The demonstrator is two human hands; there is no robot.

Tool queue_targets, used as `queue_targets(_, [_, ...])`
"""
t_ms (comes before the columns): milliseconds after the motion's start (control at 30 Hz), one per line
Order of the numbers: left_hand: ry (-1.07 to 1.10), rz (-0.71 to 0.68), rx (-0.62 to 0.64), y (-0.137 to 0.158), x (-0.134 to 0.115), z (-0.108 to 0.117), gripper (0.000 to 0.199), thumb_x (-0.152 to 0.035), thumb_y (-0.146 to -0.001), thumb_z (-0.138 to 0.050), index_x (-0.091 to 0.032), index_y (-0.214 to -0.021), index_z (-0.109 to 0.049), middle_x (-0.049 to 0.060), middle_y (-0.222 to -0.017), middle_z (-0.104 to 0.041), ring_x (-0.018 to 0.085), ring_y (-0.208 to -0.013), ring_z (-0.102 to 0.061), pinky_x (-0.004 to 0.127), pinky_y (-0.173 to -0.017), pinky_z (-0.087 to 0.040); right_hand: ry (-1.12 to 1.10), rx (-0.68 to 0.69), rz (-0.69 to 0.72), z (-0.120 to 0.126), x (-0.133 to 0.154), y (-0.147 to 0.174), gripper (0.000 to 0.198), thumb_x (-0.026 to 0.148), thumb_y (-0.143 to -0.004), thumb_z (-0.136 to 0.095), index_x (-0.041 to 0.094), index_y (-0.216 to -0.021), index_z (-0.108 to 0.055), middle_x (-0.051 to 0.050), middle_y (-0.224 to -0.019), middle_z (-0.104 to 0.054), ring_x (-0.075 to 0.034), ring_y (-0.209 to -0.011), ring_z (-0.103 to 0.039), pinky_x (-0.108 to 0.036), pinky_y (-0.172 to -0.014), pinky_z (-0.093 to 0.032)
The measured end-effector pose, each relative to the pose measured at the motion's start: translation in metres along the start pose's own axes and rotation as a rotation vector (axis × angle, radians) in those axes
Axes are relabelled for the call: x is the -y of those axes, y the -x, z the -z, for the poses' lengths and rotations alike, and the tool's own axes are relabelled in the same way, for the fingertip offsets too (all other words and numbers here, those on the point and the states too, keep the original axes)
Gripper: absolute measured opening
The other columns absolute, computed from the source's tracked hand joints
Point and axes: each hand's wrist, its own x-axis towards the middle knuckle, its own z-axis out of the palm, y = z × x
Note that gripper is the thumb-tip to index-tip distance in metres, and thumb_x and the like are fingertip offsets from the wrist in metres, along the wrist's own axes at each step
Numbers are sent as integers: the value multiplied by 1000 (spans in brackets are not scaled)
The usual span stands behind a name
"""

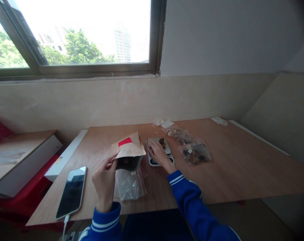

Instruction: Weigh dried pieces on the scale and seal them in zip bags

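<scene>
Left hand [104, 182] is clamped by thumb and fingers on the left edge of a paper pouch [128, 147], which is tilted with its open mouth toward the wearer, just left of a small scale [168, 149] on the bench [232, 164]. Right hand [160, 155] is apart from the left, fingers bent over the scale beside dark brown pieces [162, 143]; whether it grips anything cannot be told. Clear bags [130, 187] lie below the pouch, filled bags [195, 154] right of the scale
</scene>
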Motion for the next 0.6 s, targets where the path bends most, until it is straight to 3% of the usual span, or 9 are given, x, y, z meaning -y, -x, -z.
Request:
queue_targets(100, [2,-16,-11,1,-2,-1,26,-38,-80,-63,-29,-100,-75,-2,-73,-72,16,-70,-68,25,-65,-45,-182,-457,-91,13,40,10,31,20,-98,-33,17,-106,-63,-11,-101,-67,-21,-99,-62,-38,-89,-49])
queue_targets(133, [-2,-22,-11,2,-3,-2,25,-38,-80,-63,-28,-99,-75,-2,-73,-72,16,-69,-67,25,-64,-45,-236,-561,-68,17,57,16,29,19,-97,-33,18,-100,-62,-9,-92,-66,-20,-91,-62,-36,-83,-51])
queue_targets(167, [-8,-26,-9,3,-4,-4,24,-38,-80,-63,-29,-98,-75,-2,-73,-72,16,-69,-67,25,-64,-45,-278,-569,26,21,74,21,28,17,-96,-34,19,-97,-62,-7,-87,-65,-19,-86,-62,-34,-80,-51])
queue_targets(233, [-16,-33,10,5,-5,-7,23,-37,-80,-62,-29,-98,-75,-2,-74,-72,16,-68,-67,25,-63,-45,-299,-374,296,27,107,29,26,14,-95,-37,18,-99,-62,-6,-85,-65,-18,-85,-62,-31,-78,-52])
queue_targets(267, [-16,-36,19,7,-6,-9,23,-36,-81,-61,-29,-99,-75,-1,-76,-72,16,-67,-67,25,-63,-45,-277,-255,360,29,121,31,25,14,-95,-38,17,-102,-62,-8,-90,-66,-19,-90,-62,-31,-81,-52])
queue_targets(400, [-7,-36,21,12,-5,-11,23,-35,-81,-61,-28,-98,-75,-1,-77,-72,15,-67,-67,24,-62,-46,-98,119,215,25,149,22,31,14,-97,-35,10,-109,-63,-14,-104,-68,-23,-100,-61,-35,-87,-52])
queue_targets(600, [41,-43,-1,16,1,-11,25,-38,-81,-60,-26,-97,-75,1,-77,-72,16,-67,-67,25,-63,-47,122,390,-31,16,148,5,31,8,-92,-38,7,-108,-65,-19,-97,-70,-27,-89,-67,-37,-76,-55])
